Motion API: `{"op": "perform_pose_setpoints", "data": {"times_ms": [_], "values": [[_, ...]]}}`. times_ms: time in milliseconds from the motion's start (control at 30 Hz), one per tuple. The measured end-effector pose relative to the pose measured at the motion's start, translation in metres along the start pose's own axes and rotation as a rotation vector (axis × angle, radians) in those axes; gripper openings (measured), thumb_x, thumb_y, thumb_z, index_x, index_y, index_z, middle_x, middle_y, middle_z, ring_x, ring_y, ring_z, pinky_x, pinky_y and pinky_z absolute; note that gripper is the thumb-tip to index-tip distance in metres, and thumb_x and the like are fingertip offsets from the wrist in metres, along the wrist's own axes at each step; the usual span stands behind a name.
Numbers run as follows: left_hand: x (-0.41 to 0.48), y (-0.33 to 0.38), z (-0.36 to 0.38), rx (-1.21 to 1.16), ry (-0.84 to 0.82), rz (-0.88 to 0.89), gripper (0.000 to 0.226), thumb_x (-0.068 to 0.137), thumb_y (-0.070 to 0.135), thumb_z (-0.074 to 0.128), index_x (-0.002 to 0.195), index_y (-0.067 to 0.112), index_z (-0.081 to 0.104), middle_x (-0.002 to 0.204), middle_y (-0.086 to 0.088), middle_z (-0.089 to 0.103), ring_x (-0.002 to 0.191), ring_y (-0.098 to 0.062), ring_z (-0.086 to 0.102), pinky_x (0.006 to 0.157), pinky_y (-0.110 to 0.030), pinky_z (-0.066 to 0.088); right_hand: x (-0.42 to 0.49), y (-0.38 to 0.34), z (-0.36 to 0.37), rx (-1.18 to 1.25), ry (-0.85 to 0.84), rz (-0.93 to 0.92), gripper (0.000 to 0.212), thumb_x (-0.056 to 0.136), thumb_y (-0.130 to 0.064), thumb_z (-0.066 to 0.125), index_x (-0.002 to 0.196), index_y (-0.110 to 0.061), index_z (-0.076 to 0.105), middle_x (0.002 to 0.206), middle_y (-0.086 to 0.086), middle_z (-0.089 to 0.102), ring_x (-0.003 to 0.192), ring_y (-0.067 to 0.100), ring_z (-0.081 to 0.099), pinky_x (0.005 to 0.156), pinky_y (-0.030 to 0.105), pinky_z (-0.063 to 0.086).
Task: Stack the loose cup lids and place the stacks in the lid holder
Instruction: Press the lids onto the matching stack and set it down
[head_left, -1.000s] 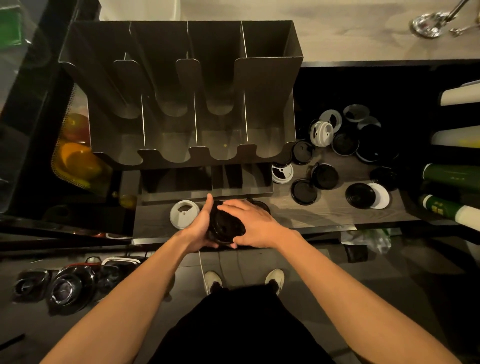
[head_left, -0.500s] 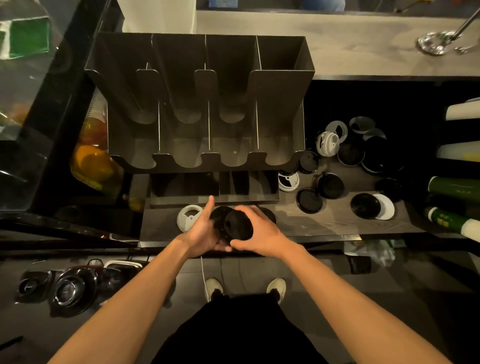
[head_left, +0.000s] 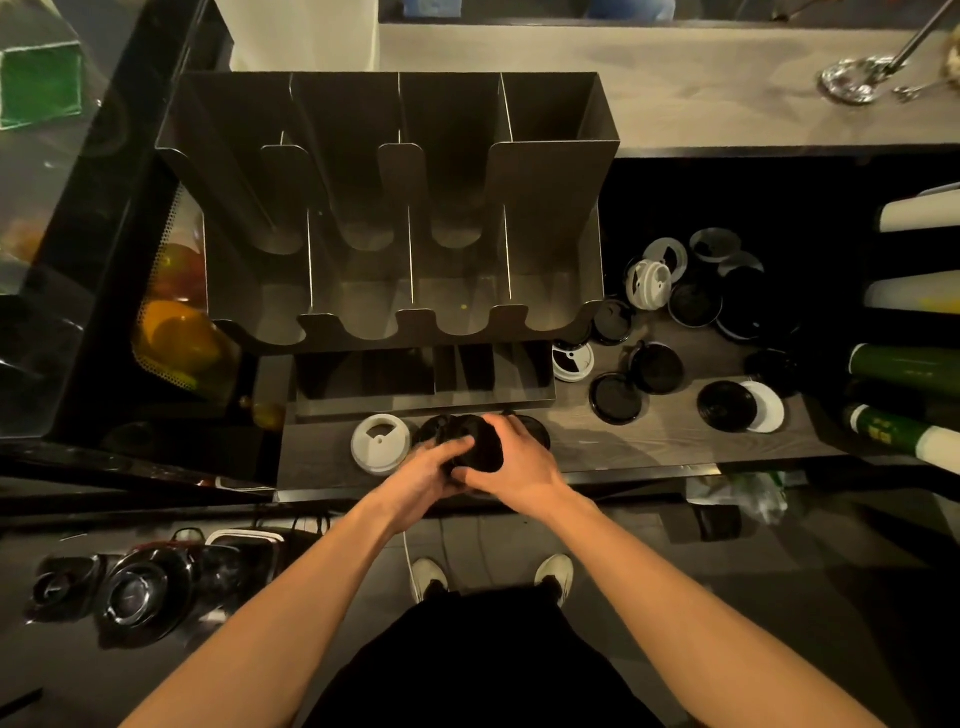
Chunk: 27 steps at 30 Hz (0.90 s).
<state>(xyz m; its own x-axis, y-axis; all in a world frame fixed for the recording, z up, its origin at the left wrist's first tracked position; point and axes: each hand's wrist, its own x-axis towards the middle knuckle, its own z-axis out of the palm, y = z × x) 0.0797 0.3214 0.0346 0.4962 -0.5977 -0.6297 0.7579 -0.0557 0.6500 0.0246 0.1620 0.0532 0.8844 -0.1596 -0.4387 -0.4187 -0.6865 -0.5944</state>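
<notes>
The left hand (head_left: 426, 475) and the right hand (head_left: 511, 467) meet above the near edge of the dark wood-grain counter (head_left: 623, 447). Both hands hold one small stack of round black plastic cup lids (head_left: 480, 447). The left hand's fingers curl over the stack's left side. The right hand's fingers wrap its far and right sides. The number of lids in the stack cannot be told.

A round white plastic lid (head_left: 380, 444) with a drink opening lies flat on the counter just left of the left hand. A single black lid (head_left: 536, 428) lies just beyond the right hand, partly hidden by it.

The dark grey sheet-metal lid holder (head_left: 550, 176), divided into four upright compartments, stands beyond both hands. Scattered loose black and white lids (head_left: 618, 397) lie on the counter to the right of the right hand, well apart from it.
</notes>
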Motion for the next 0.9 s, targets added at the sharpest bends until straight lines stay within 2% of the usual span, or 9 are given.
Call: {"op": "perform_pose_setpoints", "data": {"times_ms": [100,300,400,467,533,600,667,767,900], "values": [[0.003,-0.002,0.003,0.106,0.071,0.042,0.045,0.091,0.028,0.072,0.132,0.012,0.06,0.123,-0.012,0.071,0.118,-0.026,0.066,0.106,-0.049,0.05,-0.001,-0.001,0.0,0.062,0.045,0.034,0.077,0.077,-0.053,0.075,0.141,-0.03,0.04,0.135,-0.004,0.05,0.121,0.021,0.054,0.096,0.039,0.05],[0.011,-0.01,0.011,0.175,0.24,0.038,0.026,0.096,0.03,0.065,0.115,0.012,0.07,0.106,-0.01,0.077,0.105,-0.025,0.072,0.103,-0.051,0.052,-0.003,-0.005,0.006,0.044,0.092,0.1,0.079,0.079,-0.049,0.075,0.141,-0.018,0.037,0.137,0.002,0.046,0.123,0.023,0.053,0.098,0.038,0.049],[0.012,-0.006,0.014,0.157,0.222,0.028,0.026,0.098,0.028,0.064,0.118,0.012,0.068,0.107,-0.012,0.076,0.103,-0.028,0.072,0.101,-0.05,0.054,-0.003,0.0,0.003,0.022,0.052,0.046,0.087,0.08,-0.055,0.075,0.147,-0.021,0.031,0.145,0.003,0.041,0.13,0.025,0.048,0.102,0.04,0.047],[0.014,-0.003,0.015,0.129,0.201,0.02,0.027,0.099,0.027,0.062,0.121,0.011,0.067,0.11,-0.015,0.075,0.102,-0.031,0.072,0.1,-0.05,0.054,-0.002,0.004,0.0,0.007,-0.002,0.02,0.1,0.079,-0.058,0.075,0.156,-0.027,0.019,0.157,0.005,0.031,0.142,0.028,0.037,0.11,0.044,0.04],[0.016,-0.003,0.016,0.107,0.164,0.001,0.03,0.099,0.026,0.061,0.124,0.01,0.065,0.115,-0.017,0.073,0.098,-0.029,0.072,0.098,-0.049,0.054,-0.002,0.009,-0.001,-0.041,-0.017,0.015,0.102,0.08,-0.056,0.075,0.158,-0.029,0.015,0.162,0.005,0.024,0.147,0.027,0.028,0.114,0.045,0.035],[0.019,-0.006,0.019,0.08,0.139,-0.033,0.033,0.099,0.027,0.062,0.127,0.01,0.063,0.116,-0.016,0.073,0.097,-0.028,0.071,0.094,-0.043,0.056,-0.001,0.016,-0.001,-0.056,-0.012,0.012,0.099,0.079,-0.054,0.076,0.157,-0.027,0.021,0.16,0.004,0.027,0.144,0.026,0.033,0.112,0.043,0.039],[0.022,-0.009,0.022,0.052,0.119,-0.042,0.035,0.098,0.029,0.063,0.128,0.011,0.063,0.117,-0.015,0.073,0.107,-0.029,0.07,0.095,-0.04,0.055,-0.001,0.023,-0.001,-0.062,0.006,0.011,0.097,0.077,-0.054,0.076,0.155,-0.027,0.024,0.155,0.001,0.03,0.139,0.024,0.04,0.107,0.041,0.044],[0.027,-0.014,0.028,0.119,0.14,0.006,0.042,0.096,0.036,0.065,0.127,0.008,0.064,0.116,-0.018,0.072,0.112,-0.029,0.068,0.098,-0.039,0.056,0.003,0.036,-0.003,-0.041,0.117,0.104,0.099,0.077,-0.053,0.076,0.155,-0.026,0.022,0.151,0.001,0.033,0.136,0.023,0.041,0.106,0.041,0.044],[0.035,-0.014,0.034,0.313,0.314,0.056,0.039,0.096,0.031,0.067,0.127,0.008,0.058,0.116,-0.012,0.069,0.096,-0.016,0.07,0.074,-0.025,0.056,0.015,0.053,-0.009,-0.146,0.236,0.174,0.097,0.077,-0.056,0.076,0.152,-0.023,0.025,0.142,0.005,0.041,0.128,0.027,0.047,0.1,0.041,0.047]]}}
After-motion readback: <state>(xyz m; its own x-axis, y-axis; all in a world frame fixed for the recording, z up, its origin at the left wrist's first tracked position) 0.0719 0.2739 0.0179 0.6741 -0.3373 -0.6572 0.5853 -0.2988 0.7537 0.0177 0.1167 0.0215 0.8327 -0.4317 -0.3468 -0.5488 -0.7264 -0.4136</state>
